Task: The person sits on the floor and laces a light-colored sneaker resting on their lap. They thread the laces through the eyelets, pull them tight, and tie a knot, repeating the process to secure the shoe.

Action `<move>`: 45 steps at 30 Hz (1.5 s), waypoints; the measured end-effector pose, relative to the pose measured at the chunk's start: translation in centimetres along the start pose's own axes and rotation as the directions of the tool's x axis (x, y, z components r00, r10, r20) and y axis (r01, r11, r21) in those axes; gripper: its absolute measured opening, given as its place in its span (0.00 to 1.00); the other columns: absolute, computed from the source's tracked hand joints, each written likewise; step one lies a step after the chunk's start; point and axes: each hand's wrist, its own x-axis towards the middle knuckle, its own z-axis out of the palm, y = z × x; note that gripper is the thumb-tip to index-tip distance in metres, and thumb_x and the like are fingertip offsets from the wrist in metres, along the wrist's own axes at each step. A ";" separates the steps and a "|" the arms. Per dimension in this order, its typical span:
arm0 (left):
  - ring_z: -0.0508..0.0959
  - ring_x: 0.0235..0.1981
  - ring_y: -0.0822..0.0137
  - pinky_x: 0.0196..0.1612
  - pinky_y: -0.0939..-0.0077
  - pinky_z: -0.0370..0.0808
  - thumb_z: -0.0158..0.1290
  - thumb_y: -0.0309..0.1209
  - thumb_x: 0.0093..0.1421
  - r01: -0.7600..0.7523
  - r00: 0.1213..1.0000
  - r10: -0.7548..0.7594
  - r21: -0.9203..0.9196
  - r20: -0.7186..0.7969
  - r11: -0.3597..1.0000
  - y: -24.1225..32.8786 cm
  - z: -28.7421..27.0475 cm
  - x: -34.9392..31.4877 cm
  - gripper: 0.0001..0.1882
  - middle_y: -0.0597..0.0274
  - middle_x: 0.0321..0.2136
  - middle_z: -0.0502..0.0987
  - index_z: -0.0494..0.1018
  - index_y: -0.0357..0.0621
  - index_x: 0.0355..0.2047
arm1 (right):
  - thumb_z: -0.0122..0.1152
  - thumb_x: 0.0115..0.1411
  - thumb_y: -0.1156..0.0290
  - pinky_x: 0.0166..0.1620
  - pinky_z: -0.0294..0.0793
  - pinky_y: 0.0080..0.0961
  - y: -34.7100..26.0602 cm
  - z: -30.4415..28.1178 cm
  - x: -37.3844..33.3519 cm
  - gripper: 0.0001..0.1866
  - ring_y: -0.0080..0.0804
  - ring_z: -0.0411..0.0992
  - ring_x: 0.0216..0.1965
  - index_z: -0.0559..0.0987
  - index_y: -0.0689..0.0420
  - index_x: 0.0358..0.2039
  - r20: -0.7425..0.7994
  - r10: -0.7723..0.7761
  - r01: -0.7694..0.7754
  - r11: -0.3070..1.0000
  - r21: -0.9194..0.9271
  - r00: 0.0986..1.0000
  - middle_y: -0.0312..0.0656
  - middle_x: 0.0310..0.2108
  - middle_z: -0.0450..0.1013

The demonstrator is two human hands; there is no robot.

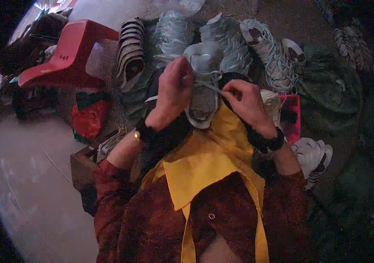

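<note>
A pale grey shoe upper (202,101) lies across my knees, with a mesh surface and a rounded end toward me. My left hand (176,83) is closed at its left side, and its curled fingers hide most of what they grip. From there a pale flat shoelace (211,87) runs across the upper to my right hand (245,100), which pinches it between thumb and fingers. A white strip (151,99) sticks out left of my left wrist. Beneath the upper, a yellow apron (213,151) covers part of my lap.
Stacks of pale shoe uppers (174,33) stand just beyond my knees, with a brown-edged stack (132,50) beside them. Looped laces hang over uppers (276,65) at the right. A red plastic chair (71,57) stands far left; white shoe pieces (312,155) lie near my right elbow.
</note>
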 end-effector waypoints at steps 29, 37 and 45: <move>0.73 0.30 0.68 0.36 0.74 0.71 0.60 0.25 0.59 0.138 0.972 -0.135 -0.002 0.190 0.990 -0.3 -1.8 -2.5 0.08 0.60 0.27 0.72 0.70 0.39 0.33 | 0.63 0.62 0.75 0.30 0.73 0.22 -1.7 0.1 5.3 0.06 0.18 0.72 0.26 0.80 0.61 0.40 0.158 -0.142 0.114 0.979 0.172 0.977 0.36 0.33 0.80; 0.67 0.27 0.76 0.31 0.77 0.68 0.60 0.23 0.58 0.307 0.924 -0.212 -0.289 0.318 0.907 -0.9 -2.1 -2.4 0.09 0.66 0.25 0.70 0.68 0.38 0.32 | 0.61 0.64 0.74 0.24 0.63 0.13 -0.5 -0.7 4.1 0.12 0.10 0.64 0.22 0.77 0.57 0.48 0.292 0.089 -0.271 0.684 0.677 0.952 0.35 0.36 0.81; 0.64 0.30 0.80 0.33 0.84 0.64 0.59 0.23 0.62 0.370 0.888 -0.218 -0.346 0.405 0.862 -0.3 -8.4 -2.6 0.09 0.74 0.27 0.66 0.68 0.42 0.33 | 0.66 0.61 0.72 0.30 0.72 0.15 1.1 1.4 3.1 0.10 0.15 0.73 0.28 0.79 0.56 0.43 0.003 0.025 -0.023 0.862 0.507 1.000 0.33 0.35 0.81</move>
